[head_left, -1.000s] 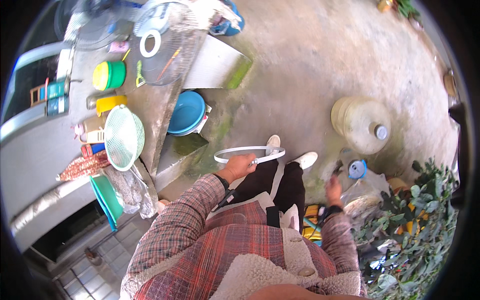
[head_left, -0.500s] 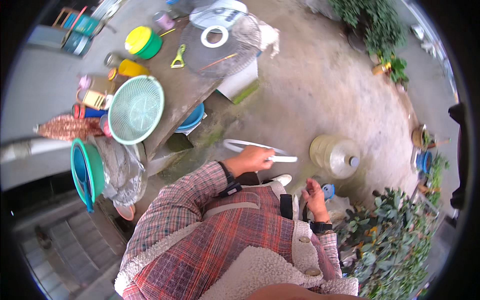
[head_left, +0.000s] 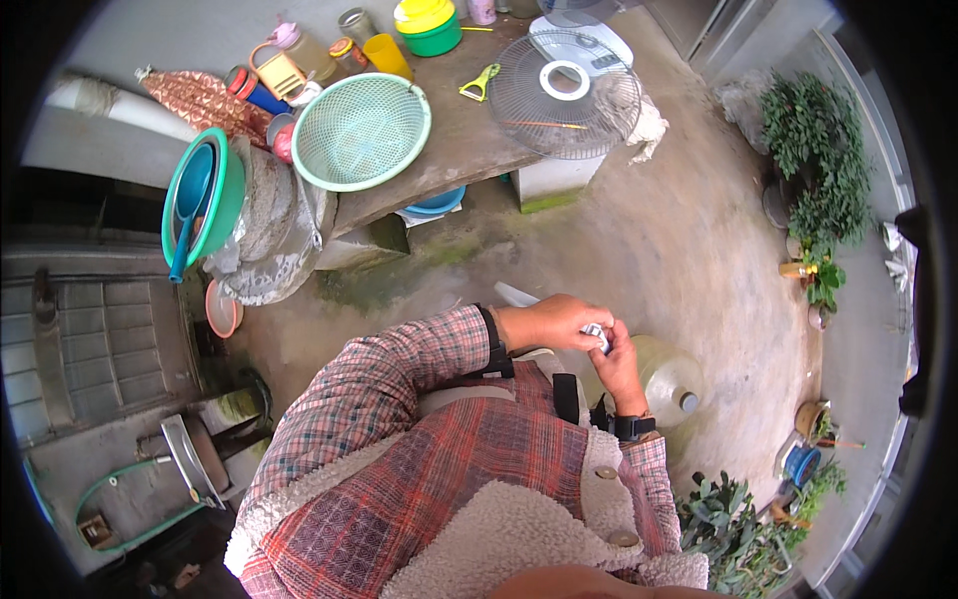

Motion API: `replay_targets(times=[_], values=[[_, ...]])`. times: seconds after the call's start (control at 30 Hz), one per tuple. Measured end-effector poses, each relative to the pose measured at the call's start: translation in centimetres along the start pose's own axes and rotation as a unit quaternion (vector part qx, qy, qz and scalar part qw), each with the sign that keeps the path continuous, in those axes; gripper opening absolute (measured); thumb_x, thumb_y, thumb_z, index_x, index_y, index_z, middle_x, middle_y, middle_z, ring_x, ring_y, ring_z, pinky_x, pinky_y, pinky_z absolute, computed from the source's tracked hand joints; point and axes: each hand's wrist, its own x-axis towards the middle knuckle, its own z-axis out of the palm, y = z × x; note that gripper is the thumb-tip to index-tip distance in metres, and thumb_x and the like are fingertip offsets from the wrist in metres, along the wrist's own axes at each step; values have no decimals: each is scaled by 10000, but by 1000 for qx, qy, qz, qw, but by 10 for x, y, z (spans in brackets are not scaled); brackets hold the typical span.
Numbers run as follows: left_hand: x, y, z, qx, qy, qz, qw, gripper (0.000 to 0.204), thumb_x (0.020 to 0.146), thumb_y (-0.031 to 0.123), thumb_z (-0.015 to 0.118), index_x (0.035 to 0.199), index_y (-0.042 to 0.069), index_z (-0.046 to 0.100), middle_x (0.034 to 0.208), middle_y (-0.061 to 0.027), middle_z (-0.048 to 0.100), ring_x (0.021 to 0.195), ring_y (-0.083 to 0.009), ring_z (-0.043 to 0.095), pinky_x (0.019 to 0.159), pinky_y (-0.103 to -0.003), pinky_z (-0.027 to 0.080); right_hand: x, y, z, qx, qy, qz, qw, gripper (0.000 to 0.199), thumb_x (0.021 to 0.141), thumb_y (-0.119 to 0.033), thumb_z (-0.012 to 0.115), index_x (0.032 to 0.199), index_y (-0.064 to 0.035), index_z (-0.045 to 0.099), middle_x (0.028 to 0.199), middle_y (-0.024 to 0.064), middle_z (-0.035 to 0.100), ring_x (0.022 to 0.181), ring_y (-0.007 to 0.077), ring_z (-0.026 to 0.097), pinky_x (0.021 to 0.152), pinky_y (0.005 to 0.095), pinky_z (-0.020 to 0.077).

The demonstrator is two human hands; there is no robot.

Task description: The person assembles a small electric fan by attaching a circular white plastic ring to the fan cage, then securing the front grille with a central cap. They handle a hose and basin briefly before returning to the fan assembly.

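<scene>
Low in front of my body, my two hands meet. My left hand [head_left: 557, 321] is closed around a thin white ring [head_left: 514, 295], part of which shows behind the wrist; the rest is hidden by my hands and sleeve. Opposite it, my right hand [head_left: 624, 371] pinches a small whitish-grey piece [head_left: 598, 336] between the fingertips of both hands. Whether that piece belongs to the ring I cannot tell. Just beyond the right hand, a large clear plastic water jug [head_left: 671, 374] lies on the ground, partly covered by the hand.
A stone table [head_left: 464, 125] holds a round wire fan grille [head_left: 529, 95], a yellow-green peeler [head_left: 480, 83], a pale green colander [head_left: 361, 130] and several jars. A green basin [head_left: 232, 200] with a blue dipper [head_left: 190, 215] stands left. Leafy plants [head_left: 733, 529] line the right side.
My right hand has come from open, apart at the right, to meet my left hand and take hold of the small piece. The ring has turned and shows less. My view has swung left.
</scene>
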Motion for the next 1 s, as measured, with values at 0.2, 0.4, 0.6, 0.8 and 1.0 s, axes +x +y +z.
replay_targets(times=[0.2,0.4,0.6,0.8,1.0], values=[[1,-13,-24,-169,121,-15,978,220,882,181,649,1042,46,578,874,-69,681,835,-170,657,773,-324,511,50,-45,17,62,-134,-80,986,396,808,-94,704,1165,-55,537,1086,5,576,968,119,555,825,265,475],[-7,-33,-86,-172,199,8,965,292,884,164,634,1130,40,537,1030,-121,629,903,-220,648,800,-355,519,117,-87,42,180,-203,42,962,340,788,-233,712,1054,-83,562,858,-21,552,695,71,499,583,225,404],[-20,-63,-146,-35,290,85,953,454,856,164,642,1257,34,473,1314,-181,458,1125,-326,541,948,-408,451,196,-127,74,144,-233,18,962,391,779,-242,718,1100,-80,564,861,-11,574,720,99,529,609,253,438],[-25,-84,-179,14,269,121,955,604,808,174,679,1336,52,411,1370,-185,405,1198,-377,472,1010,-454,399,238,-156,80,-22,-211,-19,977,355,794,-179,695,1094,-18,595,941,35,639,868,159,597,786,321,502],[-51,-108,-214,234,239,144,931,637,687,234,757,1245,48,514,1293,-156,486,1185,-332,493,1006,-458,390,241,-157,75,-19,-252,59,966,237,816,-96,683,1027,-2,632,925,40,648,851,121,579,760,282,487]])
